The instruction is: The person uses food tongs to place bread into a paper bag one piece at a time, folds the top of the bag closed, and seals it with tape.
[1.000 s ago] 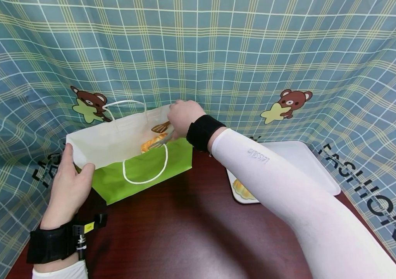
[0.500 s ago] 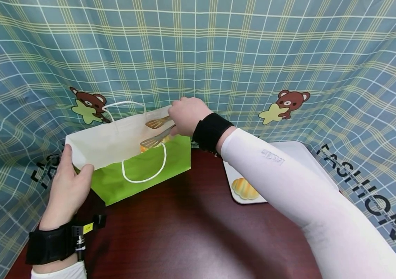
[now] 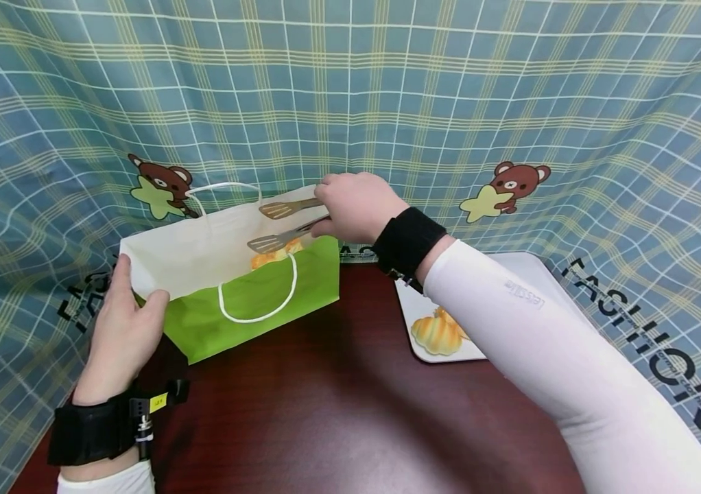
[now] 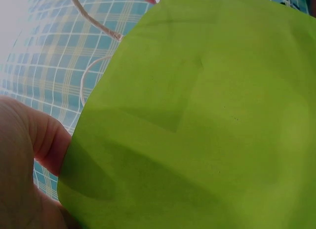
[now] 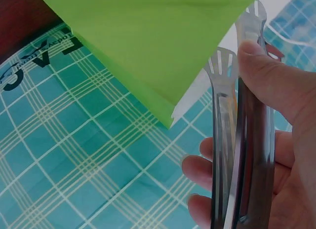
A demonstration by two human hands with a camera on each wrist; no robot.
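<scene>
My left hand (image 3: 125, 329) holds the left end of a green paper bag (image 3: 258, 326) with a white inside, thumb at the front rim and index finger along the side. In the left wrist view, the thumb (image 4: 49, 140) meets the bag's edge and the other fingers are mostly hidden. Metal tongs (image 5: 256, 150) with slotted ends are gripped in my right hand (image 3: 359, 206), over the bag's right end. The tong ends stand apart with nothing between them. Below them, a golden bread piece (image 3: 267, 259) shows inside the bag, partly hidden by its front wall.
To the right, a white tray (image 3: 477, 353) bears several yellow-brown bread rolls (image 3: 437, 335), partly covered by my right sleeve. White cord handles (image 3: 258, 320) stick out from the bag. A plaid curtain (image 3: 424, 123) rises behind and beside the dark red table (image 3: 326, 412).
The tongs have opened and let go of the bread inside the bag. My right hand has drawn up and to the right with them. The left hand has stayed in place.
</scene>
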